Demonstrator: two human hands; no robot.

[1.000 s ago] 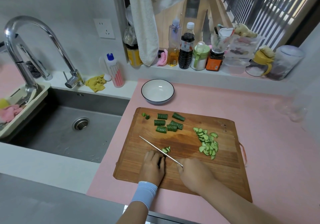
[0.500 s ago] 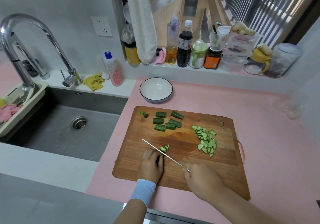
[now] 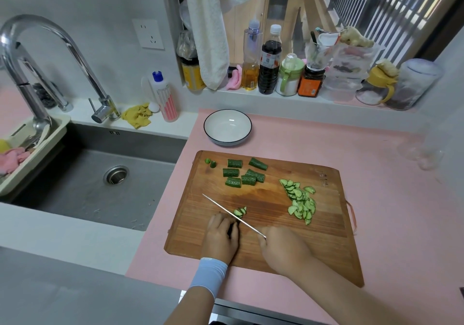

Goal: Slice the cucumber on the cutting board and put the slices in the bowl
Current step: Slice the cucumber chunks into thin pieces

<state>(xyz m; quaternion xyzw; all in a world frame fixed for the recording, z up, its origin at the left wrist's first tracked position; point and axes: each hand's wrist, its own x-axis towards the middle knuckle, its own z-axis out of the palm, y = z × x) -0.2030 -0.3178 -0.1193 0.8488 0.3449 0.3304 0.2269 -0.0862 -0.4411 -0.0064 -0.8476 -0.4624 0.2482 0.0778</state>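
Could nick the fingers of the left hand (image 3: 221, 236), lying right against the knife (image 3: 233, 215) over a short stub (image 3: 231, 229) of cucumber at the near left of the board (image 3: 276, 226). Could also let so small a stub slip or roll under the cut. Might knock the fresh slices (image 3: 240, 211), just beyond the blade, across the board. Left hand: palm down, fingers curled over the stub, pinning it. Right hand (image 3: 283, 252): at the board's near middle, fingers wrapped round the hidden handle, blade angled away to the far left. Uncut chunks (image 3: 241, 174) at the board's far left, pile (image 3: 300, 200) of slices right of centre, bowl (image 3: 227, 126) just past the far edge, holding nothing yet.
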